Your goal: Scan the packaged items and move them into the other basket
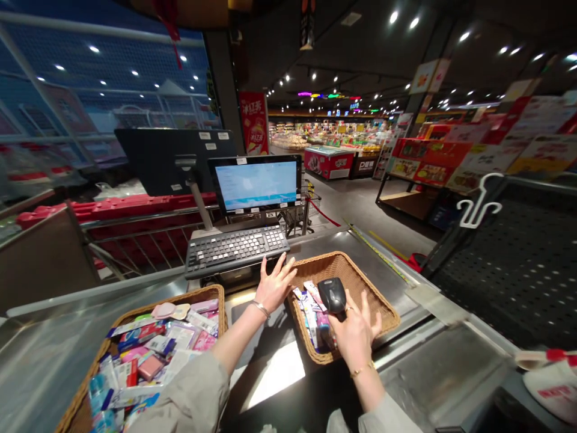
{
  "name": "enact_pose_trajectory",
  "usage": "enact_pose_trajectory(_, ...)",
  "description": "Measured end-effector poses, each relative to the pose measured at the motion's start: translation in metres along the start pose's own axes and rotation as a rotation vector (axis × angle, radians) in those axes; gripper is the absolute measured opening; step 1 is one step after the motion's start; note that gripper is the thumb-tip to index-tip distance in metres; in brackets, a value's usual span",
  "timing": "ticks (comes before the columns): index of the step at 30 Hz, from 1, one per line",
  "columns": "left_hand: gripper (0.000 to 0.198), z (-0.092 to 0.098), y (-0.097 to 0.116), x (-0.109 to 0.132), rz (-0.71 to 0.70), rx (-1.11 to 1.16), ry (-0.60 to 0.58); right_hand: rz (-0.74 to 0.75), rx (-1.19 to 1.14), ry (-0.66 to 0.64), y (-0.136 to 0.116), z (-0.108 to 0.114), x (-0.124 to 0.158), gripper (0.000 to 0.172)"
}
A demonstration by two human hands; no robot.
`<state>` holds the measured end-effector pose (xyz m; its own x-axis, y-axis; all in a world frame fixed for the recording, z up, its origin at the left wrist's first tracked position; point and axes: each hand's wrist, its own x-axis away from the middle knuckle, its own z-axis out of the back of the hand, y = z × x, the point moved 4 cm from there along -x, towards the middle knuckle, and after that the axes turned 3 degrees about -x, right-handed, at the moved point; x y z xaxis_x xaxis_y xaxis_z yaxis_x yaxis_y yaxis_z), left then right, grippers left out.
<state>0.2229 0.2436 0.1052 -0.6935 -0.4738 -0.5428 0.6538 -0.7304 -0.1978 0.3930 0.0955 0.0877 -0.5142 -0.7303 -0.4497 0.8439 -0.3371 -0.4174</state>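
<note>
The right hand has its grip closed on a black handheld barcode scanner above a wicker basket holding few packets, while the left hand spreads its grip wide and empty beside a fuller wicker basket heaped with packaged toiletries.

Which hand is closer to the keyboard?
Left. The left hand is open just by the front edge of the keyboard; the right hand is farther off, over a wicker basket, holding a black scanner.

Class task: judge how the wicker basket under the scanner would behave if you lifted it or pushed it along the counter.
The basket is probably light for its size: it is woven and holds only a few slim packets. Its walls look fairly stiff. On the smooth steel counter it would likely slide rather than tip, given its wide, low shape.
</note>
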Motion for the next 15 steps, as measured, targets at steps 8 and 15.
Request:
enact_pose_trajectory(8, 0.045, 0.035, -0.028, 0.048, 0.172, -0.056, -0.012, 0.11, -0.086, -0.031, -0.043, -0.009, -0.001, 0.04)
enact_pose_trajectory(15, 0.046, 0.055, -0.049, 0.096, 0.313, -0.136, -0.043, 0.246, -0.19, -0.1, -0.089, -0.014, 0.005, 0.038)
